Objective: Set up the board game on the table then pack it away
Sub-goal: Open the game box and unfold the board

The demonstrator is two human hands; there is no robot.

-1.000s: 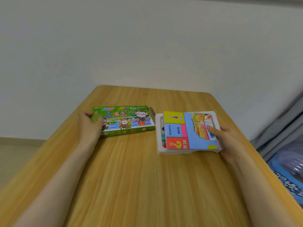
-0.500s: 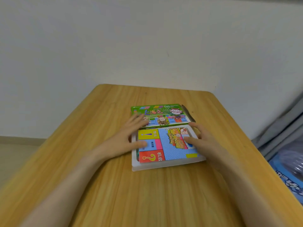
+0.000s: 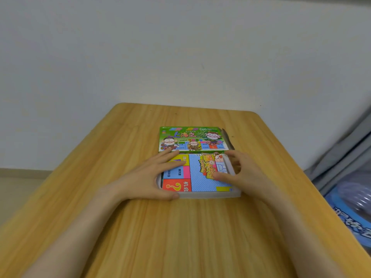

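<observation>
Head view: the white shallow plastic tray [image 3: 208,195] sits mid-way down the light wooden desk [image 3: 180,237], a little right of centre, long side parallel to the near edge. The folded colourful game board [image 3: 200,177] lies flat on top, filling the rim. The green printed cardboard box [image 3: 192,139] touches the tray's far side, toward the desk's far edge.

Left hand [image 3: 148,179]: fingers straight, flat over the tray's left end, thumb at its near-left corner. Right hand [image 3: 247,175]: thumb down on the board, fingers curled round the tray's right rim.

We judge the tray thin, light and flexy, and the board stiff, glossy and free to slide. We'd grip both short ends, thumbs pinning the board, and keep it level. We can't see what's under the board.
</observation>
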